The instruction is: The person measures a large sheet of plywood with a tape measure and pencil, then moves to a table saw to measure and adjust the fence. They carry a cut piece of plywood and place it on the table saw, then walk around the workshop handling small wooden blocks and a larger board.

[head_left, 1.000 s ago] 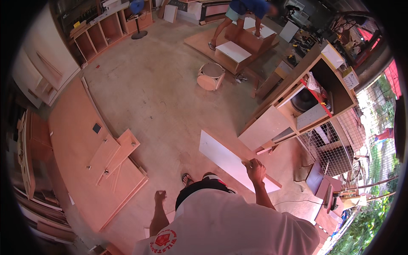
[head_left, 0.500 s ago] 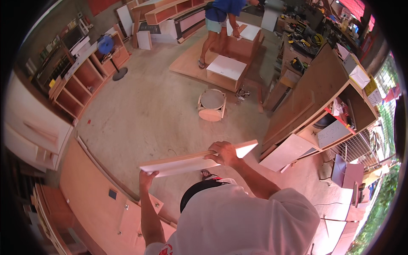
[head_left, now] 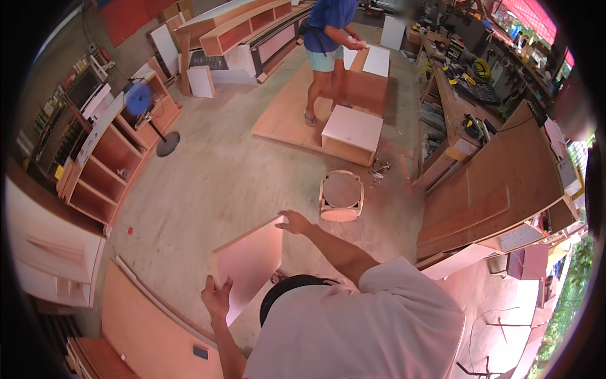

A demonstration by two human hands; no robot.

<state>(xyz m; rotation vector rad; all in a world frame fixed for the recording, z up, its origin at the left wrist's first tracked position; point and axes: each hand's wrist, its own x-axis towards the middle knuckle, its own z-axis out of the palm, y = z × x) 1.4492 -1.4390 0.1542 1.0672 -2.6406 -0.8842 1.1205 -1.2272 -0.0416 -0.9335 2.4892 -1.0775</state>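
A white-faced wooden panel [head_left: 250, 264] with bare wood edges hangs tilted in front of me, its pale face toward my body. My left hand [head_left: 216, 299] grips the panel's left edge, thumb on the white face and fingers behind. At the upper right corner, my right hand [head_left: 294, 222] is closed over the panel's edge. A small round-topped wooden stool [head_left: 341, 191] stands on the floor past my right hand, apart from the panel.
Ahead, a co-worker [head_left: 329, 38] stands on a plywood sheet [head_left: 284, 120] beside box cabinets [head_left: 352, 126]. A blue fan [head_left: 137, 100] and shelving line the left. At right are a tool-covered workbench [head_left: 451, 104] and a large wooden cabinet [head_left: 486, 196]. A long board [head_left: 148, 316] lies lower left.
The panel has swung from nearly edge-on to showing its white face, and shifted left and lower. My right hand moved left with it. The co-worker has straightened up somewhat.
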